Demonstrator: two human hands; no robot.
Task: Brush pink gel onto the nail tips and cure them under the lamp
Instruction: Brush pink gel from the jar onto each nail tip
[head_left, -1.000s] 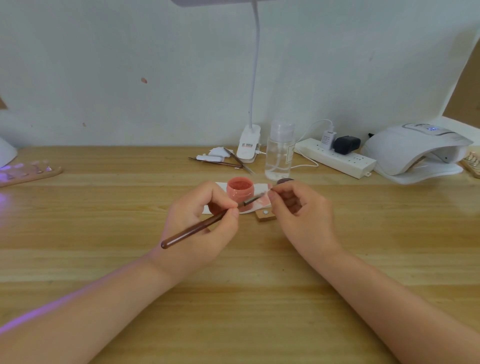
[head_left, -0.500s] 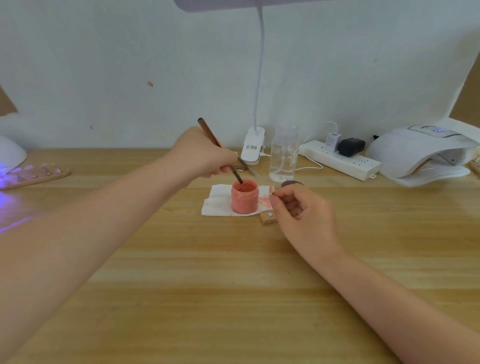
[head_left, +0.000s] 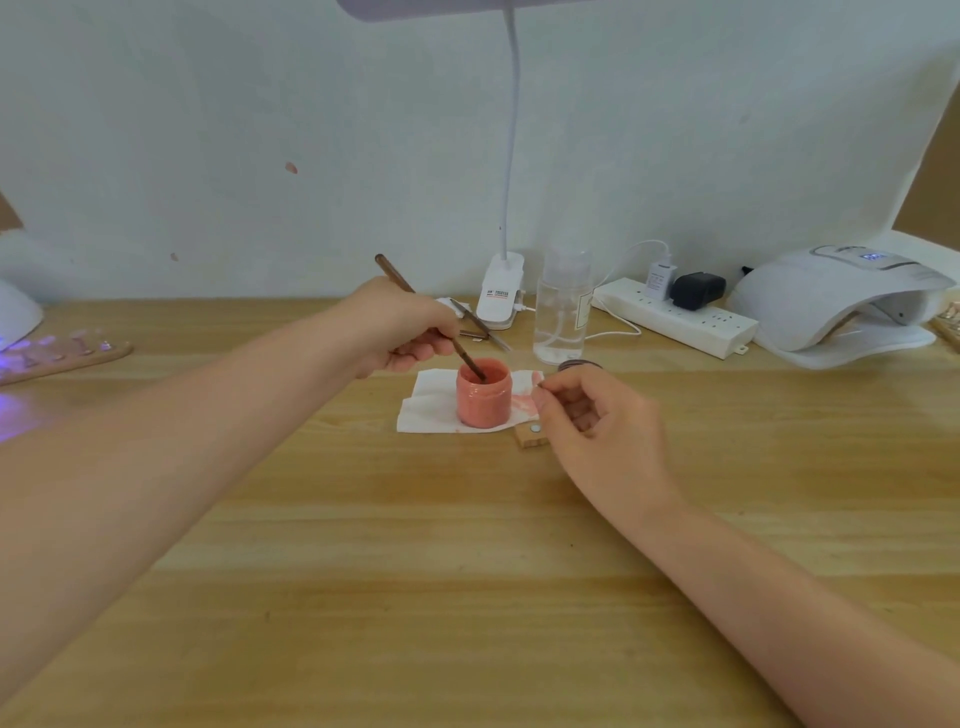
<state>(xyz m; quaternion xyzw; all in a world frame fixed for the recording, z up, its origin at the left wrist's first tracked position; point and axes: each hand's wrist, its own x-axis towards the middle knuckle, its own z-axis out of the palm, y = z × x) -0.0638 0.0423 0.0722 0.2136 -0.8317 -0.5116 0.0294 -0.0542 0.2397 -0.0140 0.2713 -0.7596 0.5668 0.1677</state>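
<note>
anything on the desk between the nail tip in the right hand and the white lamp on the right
Nothing visible blocks it. Bare wood lies between the right hand, pinching the tip, and the lamp; the power strip sits farther back.

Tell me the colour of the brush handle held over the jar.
Dark reddish-brown, seen in the head view: the brush dips into the pink jar.

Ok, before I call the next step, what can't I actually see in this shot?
Head view only:
- Brush bristles: sunk in the pink gel jar.
- Nail tip pinched by the right hand: mostly hidden by its fingers.
- Left hand fingertips: curled under, hidden by the hand.
- Curing lamp interior: shadowed.
- Second lamp: cut off by the left edge.
</note>
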